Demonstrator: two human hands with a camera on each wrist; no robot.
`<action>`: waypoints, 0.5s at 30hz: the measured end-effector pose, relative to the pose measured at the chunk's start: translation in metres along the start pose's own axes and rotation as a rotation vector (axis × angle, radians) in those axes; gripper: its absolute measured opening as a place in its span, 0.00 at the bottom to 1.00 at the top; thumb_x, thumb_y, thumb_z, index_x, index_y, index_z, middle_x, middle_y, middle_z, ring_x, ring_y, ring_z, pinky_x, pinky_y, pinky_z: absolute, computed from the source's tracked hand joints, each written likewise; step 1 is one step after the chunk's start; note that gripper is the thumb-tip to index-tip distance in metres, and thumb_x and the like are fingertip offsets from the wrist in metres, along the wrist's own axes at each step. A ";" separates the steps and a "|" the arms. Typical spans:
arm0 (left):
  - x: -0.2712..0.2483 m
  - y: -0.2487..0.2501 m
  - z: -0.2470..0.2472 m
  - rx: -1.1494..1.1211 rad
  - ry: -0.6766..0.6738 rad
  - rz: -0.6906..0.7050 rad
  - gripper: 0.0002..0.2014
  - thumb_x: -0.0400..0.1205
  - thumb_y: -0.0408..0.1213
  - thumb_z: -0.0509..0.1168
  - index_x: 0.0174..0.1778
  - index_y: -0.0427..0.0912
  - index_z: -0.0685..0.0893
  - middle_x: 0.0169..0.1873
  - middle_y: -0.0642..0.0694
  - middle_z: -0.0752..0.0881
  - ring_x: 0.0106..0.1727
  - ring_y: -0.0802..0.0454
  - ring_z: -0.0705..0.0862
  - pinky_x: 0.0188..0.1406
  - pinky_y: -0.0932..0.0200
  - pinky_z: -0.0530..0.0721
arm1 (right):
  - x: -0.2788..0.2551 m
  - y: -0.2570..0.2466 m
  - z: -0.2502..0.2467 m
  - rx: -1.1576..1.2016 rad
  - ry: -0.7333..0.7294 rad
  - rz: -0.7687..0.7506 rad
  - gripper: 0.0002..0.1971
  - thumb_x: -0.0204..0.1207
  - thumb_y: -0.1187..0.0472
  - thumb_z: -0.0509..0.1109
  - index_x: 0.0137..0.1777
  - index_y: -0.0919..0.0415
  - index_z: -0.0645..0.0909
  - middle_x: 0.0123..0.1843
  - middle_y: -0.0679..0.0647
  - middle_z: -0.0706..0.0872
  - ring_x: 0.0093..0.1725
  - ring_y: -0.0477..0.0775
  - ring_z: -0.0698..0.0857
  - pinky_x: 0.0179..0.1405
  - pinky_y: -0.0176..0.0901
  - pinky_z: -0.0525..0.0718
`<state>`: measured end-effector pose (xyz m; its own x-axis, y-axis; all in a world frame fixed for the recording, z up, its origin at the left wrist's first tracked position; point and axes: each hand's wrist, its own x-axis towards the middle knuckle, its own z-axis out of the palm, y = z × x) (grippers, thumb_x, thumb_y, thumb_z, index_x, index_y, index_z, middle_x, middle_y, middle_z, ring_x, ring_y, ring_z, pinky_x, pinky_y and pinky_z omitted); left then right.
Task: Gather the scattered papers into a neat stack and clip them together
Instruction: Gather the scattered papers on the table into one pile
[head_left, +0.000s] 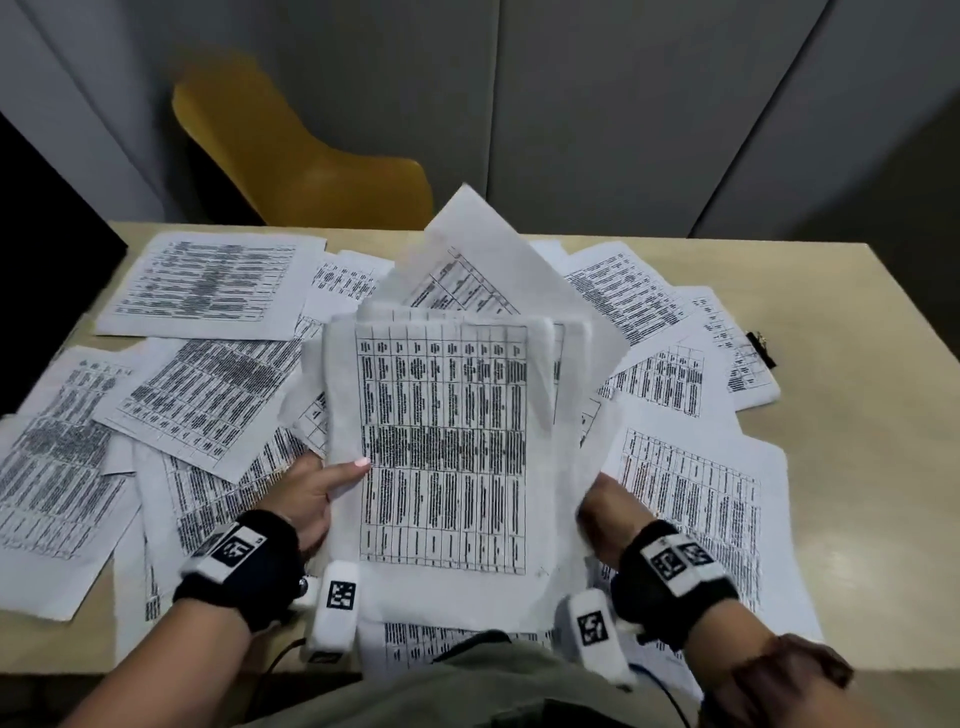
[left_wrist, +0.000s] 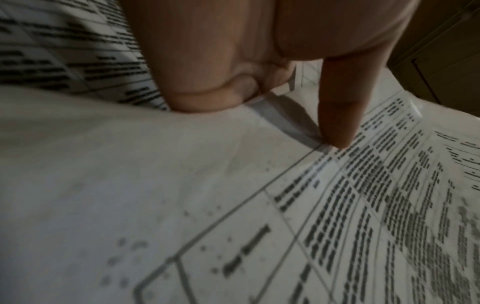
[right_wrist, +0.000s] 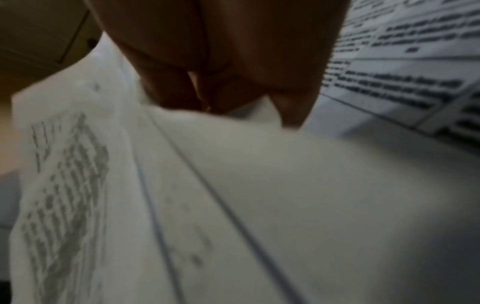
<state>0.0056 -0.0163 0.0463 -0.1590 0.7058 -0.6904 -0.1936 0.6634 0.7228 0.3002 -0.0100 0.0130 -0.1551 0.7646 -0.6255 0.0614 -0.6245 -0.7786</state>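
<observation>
Both hands hold an uneven sheaf.
Left hand (head_left: 311, 499) and right hand (head_left: 605, 512) grip closed on sheaf (head_left: 441, 441); binder clip (head_left: 761, 348) lies far right on surface (head_left: 841, 415), nearer right hand.

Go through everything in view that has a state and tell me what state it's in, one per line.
Held bundle of papers: lifted, edges uneven, unclipped.
Left hand: grips the bundle's left edge, thumb on top.
Right hand: holds the bundle's right edge.
Loose sheets: scattered flat, overlapping.
Binder clip: on table, unused, partly under a sheet.
Yellow chair: unoccupied.
</observation>
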 end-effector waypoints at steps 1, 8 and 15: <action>-0.002 0.000 0.005 0.030 -0.005 0.002 0.14 0.73 0.33 0.69 0.46 0.35 0.70 0.48 0.36 0.79 0.53 0.39 0.80 0.58 0.41 0.78 | -0.001 0.001 0.002 -0.055 -0.001 -0.005 0.08 0.62 0.68 0.69 0.42 0.64 0.85 0.41 0.63 0.88 0.40 0.61 0.88 0.51 0.65 0.85; 0.000 -0.003 0.008 0.327 0.103 0.107 0.13 0.81 0.39 0.64 0.39 0.36 0.69 0.34 0.43 0.73 0.33 0.49 0.72 0.33 0.56 0.72 | -0.014 -0.010 -0.027 -0.357 0.424 -0.188 0.11 0.76 0.68 0.65 0.53 0.53 0.79 0.57 0.58 0.85 0.54 0.58 0.84 0.60 0.56 0.83; 0.011 -0.004 -0.004 0.375 0.173 0.118 0.13 0.80 0.45 0.65 0.41 0.39 0.71 0.33 0.42 0.71 0.32 0.47 0.72 0.33 0.56 0.74 | -0.018 0.002 -0.050 -0.974 0.470 0.254 0.34 0.77 0.46 0.61 0.80 0.45 0.50 0.84 0.62 0.40 0.82 0.69 0.43 0.78 0.71 0.51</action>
<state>0.0003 -0.0122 0.0354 -0.3250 0.7516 -0.5740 0.1965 0.6474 0.7364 0.3525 -0.0174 0.0203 0.3485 0.7450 -0.5688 0.8188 -0.5373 -0.2022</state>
